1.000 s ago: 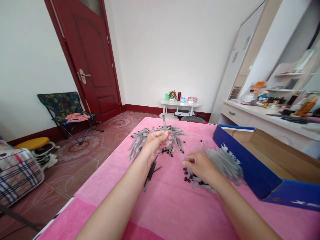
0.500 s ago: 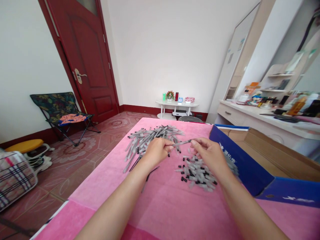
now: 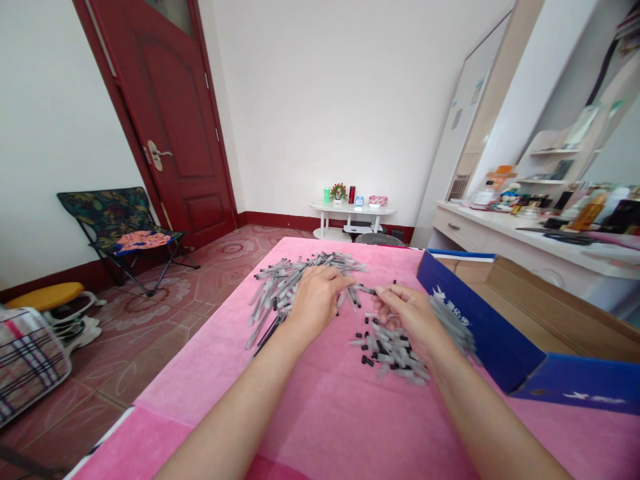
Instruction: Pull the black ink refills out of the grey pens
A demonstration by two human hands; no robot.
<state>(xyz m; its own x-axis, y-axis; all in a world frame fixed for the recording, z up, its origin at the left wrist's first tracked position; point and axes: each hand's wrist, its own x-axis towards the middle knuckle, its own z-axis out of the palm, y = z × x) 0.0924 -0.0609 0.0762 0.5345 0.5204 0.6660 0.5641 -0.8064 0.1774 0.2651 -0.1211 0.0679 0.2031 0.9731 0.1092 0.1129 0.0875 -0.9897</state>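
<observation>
On the pink tablecloth [image 3: 325, 413] lie two heaps of grey pen barrels, one on the far left [image 3: 285, 283], one on the right [image 3: 400, 343] mixed with small black caps. My left hand [image 3: 315, 300] and my right hand [image 3: 407, 313] meet above the cloth between the heaps. Together they pinch a single grey pen barrel [image 3: 365, 290] with a black end, the left at one end and the right at the other. Several thin black refills [image 3: 267, 330] lie under my left wrist.
An open blue cardboard box [image 3: 480, 327] stands along the table's right side. A red door [image 3: 165, 120], a folding chair [image 3: 125, 230] and a plaid bag [image 3: 30, 363] are at the left. A small white table [image 3: 353, 213] stands by the far wall, a cluttered dresser [image 3: 540, 230] at the right.
My left hand brought one barrel from the far heap toward the right hand, which rose off the cap heap. Both hands now hold it lower, closer together.
</observation>
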